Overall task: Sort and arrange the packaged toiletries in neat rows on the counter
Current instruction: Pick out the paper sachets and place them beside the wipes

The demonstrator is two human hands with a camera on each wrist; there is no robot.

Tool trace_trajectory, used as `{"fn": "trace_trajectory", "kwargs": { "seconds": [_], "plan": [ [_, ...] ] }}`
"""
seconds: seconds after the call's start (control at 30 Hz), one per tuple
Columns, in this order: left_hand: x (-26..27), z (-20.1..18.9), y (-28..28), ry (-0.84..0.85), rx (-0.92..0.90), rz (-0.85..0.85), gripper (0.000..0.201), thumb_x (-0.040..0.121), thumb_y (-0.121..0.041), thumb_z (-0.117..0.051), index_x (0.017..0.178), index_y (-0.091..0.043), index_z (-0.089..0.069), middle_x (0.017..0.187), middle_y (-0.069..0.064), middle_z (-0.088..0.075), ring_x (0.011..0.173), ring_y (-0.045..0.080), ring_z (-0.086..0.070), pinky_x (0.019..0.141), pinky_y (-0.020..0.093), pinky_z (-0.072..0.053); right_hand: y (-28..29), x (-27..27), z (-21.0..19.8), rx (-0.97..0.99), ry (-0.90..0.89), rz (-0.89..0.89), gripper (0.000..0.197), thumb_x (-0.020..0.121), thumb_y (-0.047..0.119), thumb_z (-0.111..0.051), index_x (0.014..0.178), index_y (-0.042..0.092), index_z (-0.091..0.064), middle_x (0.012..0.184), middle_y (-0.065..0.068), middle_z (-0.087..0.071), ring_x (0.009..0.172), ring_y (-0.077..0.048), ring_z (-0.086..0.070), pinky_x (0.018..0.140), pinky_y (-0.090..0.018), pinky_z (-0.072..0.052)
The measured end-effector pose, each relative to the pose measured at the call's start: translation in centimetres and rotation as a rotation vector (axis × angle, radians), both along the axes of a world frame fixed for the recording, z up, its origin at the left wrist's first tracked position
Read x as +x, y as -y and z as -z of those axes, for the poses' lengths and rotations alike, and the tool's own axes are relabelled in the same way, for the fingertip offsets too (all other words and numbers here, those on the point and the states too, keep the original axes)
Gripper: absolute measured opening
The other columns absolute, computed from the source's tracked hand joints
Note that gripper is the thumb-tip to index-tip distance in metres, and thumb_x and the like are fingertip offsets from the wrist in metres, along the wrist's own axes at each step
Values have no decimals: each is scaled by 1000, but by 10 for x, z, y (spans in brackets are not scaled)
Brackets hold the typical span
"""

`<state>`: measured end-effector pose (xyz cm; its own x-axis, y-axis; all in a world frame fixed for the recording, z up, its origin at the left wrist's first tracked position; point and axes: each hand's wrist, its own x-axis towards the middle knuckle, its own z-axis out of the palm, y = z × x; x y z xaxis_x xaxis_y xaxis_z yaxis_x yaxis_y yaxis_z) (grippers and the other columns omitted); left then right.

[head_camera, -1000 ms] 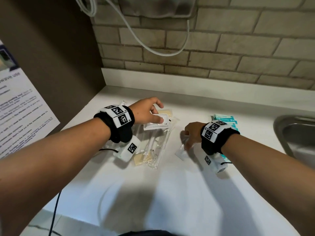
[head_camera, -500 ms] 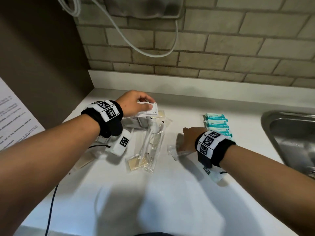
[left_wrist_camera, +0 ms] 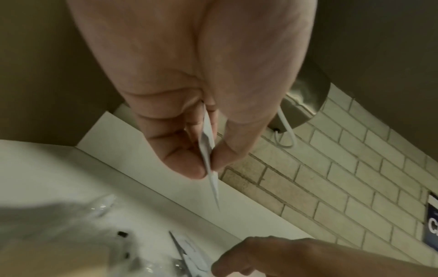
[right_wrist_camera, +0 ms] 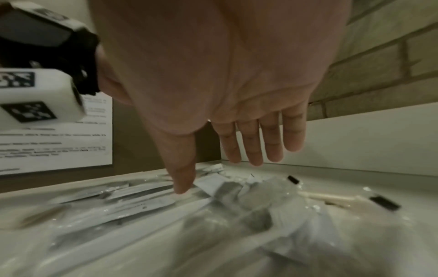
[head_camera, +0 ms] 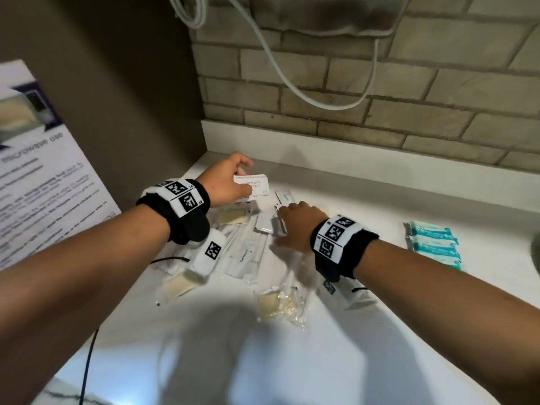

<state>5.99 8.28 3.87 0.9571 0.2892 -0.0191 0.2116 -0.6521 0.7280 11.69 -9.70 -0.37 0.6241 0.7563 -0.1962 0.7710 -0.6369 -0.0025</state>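
Pinching a flat white packet point(head_camera: 253, 185) near the counter's point(head_camera: 365, 346) back-left corner, the left hand point(head_camera: 226, 182) should set it square — right hand point(head_camera: 298, 226), fingers straight, steadies the loose pile point(head_camera: 248, 252).

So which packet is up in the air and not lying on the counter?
The flat white packet pinched in the left hand. The other packets lie on the counter.

Brick wall point(head_camera: 380, 92), white counter point(head_camera: 365, 361), hanging cable point(head_camera: 292, 80)
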Motion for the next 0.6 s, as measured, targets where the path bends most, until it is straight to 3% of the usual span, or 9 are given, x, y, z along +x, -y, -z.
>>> {"fn": "trace_trajectory", "kwargs": {
  "seconds": [0.17,0.33,0.4,0.5,0.6],
  "plan": [
    [-7,12,-35,-6,45,-74,41,79,-4,-72,115,-17,-56,102,7,-64,93,28,-66,85,43,-55,-26,5,15,-71,-1,117,39,98,29,-38,131,9,-45,132,-11,-54,122,-30,-50,99,-40,-41],
    [-10,33,-59,7,35,-82,23,83,-13,-71,98,-29,-64,110,0,-66,82,17,-63,81,33,-53,-29,6,9,-73,3,76,31,96,29,-45,117,9,-56,115,-8,-63,106,-29,-62,85,-36,-50],
    [-11,41,-65,12,-2,-62,22,86,-14,-67,92,-35,-65,109,-2,-66,77,16,-62,82,37,-55,-31,8,6,-55,15,51,26,96,29,-45,111,11,-57,109,-6,-66,98,-27,-64,77,-33,-47],
    [-14,50,-67,-6,-56,-32,26,90,-12,-62,87,-38,-66,110,-3,-64,90,18,-64,91,42,-54,-31,9,3,11,77,53,28,97,31,-44,115,13,-55,109,-7,-66,100,-28,-62,76,-30,-34],
    [-16,57,-67,-45,-57,-24,24,91,-12,-60,90,-35,-67,117,2,-65,101,21,-64,96,42,-51,-26,9,1,129,95,86,26,95,30,-46,113,15,-56,106,-8,-67,97,-29,-61,75,-29,-33]
  ]
}}
